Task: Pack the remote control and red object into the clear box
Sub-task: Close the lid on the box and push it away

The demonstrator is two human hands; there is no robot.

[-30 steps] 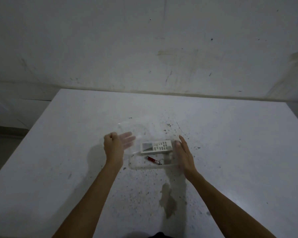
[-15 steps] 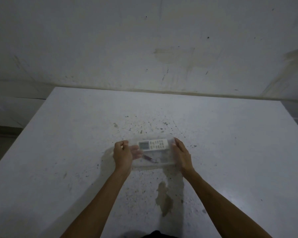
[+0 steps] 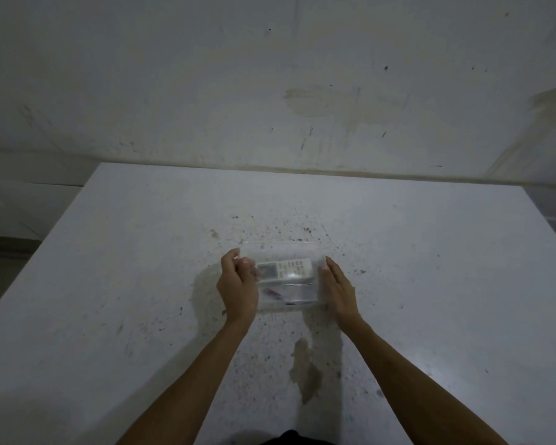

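Bare utility room: stained wall (image 3: 302, 91), speckled white table (image 3: 109, 284).

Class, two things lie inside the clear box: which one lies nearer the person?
The red object: small, slim, toward the box's near side. The white remote control is larger and lies beyond it.

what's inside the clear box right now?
Inside the clear box: the white remote control along the far side, the red object nearer the person. The left hand covers the box's left end; the right hand flanks its right.
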